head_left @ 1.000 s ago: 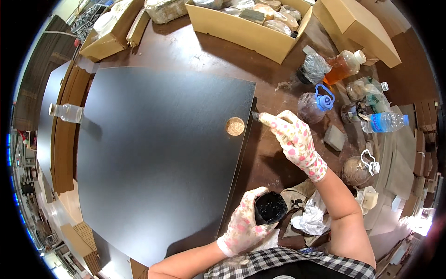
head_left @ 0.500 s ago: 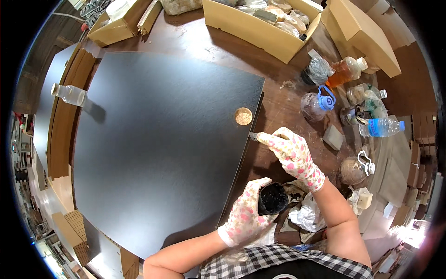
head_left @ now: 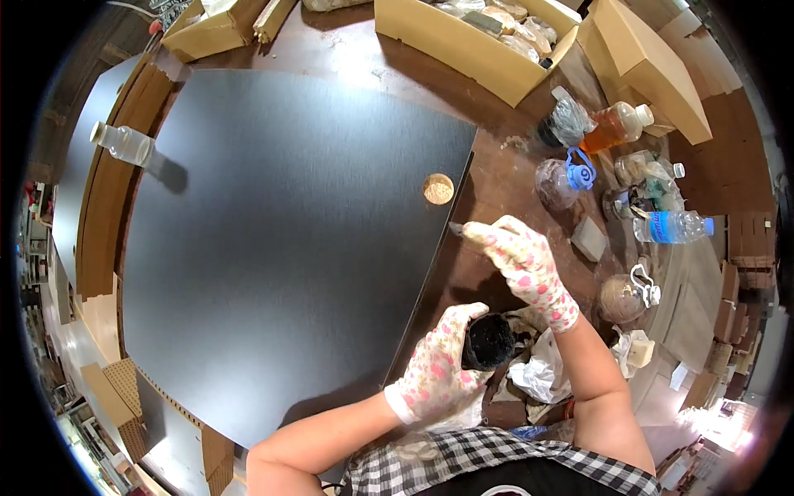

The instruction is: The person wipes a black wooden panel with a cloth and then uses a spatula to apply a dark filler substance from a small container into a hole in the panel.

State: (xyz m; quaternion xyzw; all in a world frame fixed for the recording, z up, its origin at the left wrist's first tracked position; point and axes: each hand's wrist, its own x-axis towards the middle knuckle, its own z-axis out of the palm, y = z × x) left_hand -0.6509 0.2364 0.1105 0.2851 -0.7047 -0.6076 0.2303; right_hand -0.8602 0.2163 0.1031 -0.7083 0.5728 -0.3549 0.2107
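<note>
My left hand (head_left: 438, 364), in a white glove with pink flowers, is wrapped round a small dark cup (head_left: 490, 341) with black, paste-like stuff inside. A matching glove covers my right hand (head_left: 525, 264), whose fingers pinch a small scraper blade (head_left: 456, 229); most of the tool is hidden in the grip. The blade's tip is by the right edge of a large dark grey panel (head_left: 289, 248), and I cannot tell whether it touches. Near that edge, just beyond the blade, a round light-brown recess (head_left: 438, 189) shows in the panel.
Several bottles stand or lie at the right, among them a blue-capped water bottle (head_left: 674, 227) and one with orange liquid (head_left: 616, 128). A grey block (head_left: 589, 240) lies nearer. An open carton (head_left: 447, 54) sits at the back. A clear bottle (head_left: 128, 145) is at the far left.
The view has shifted slightly. My right hand has turned a little, and its blade shows at a different angle by the panel edge. The left hand keeps its hold on the cup.
</note>
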